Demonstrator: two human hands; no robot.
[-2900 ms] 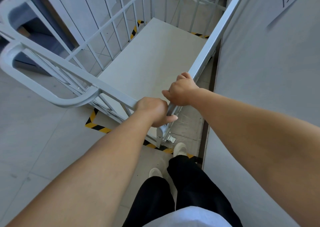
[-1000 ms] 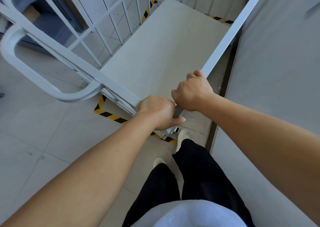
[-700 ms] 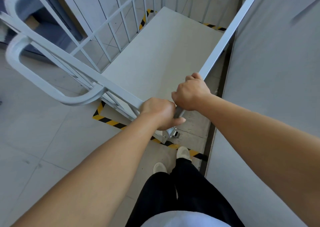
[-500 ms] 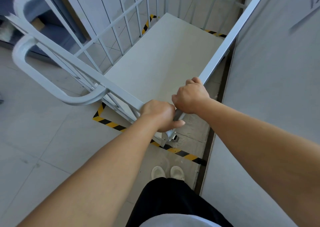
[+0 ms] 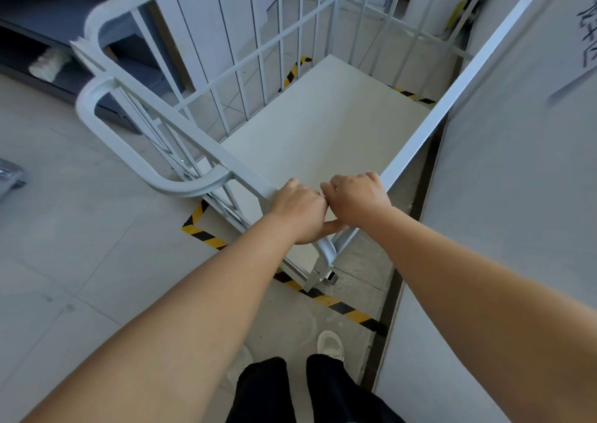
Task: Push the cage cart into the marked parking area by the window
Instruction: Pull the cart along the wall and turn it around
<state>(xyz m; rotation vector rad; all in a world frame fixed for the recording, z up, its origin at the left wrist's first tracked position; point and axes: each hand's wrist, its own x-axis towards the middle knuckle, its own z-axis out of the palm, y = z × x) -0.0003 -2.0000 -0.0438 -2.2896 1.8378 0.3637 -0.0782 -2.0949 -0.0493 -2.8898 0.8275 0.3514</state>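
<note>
**Writing in view: 1 sheet, not legible**

Only 1 piece of writing visible: dark handwritten strokes on a white paper sheet [image 5: 581, 35] stuck to the grey wall [image 5: 517, 180] at the right. Cut off by the frame edge, so no character readable. Yellow-and-black hazard tape [image 5: 342, 306] on the floor, a marking without words or numbers. No label, brand or number to be made out on the cage cart [image 5: 323, 125].

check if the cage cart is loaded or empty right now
Empty: the cage cart shows only its bare pale deck between the bars, nothing resting on it.
</note>
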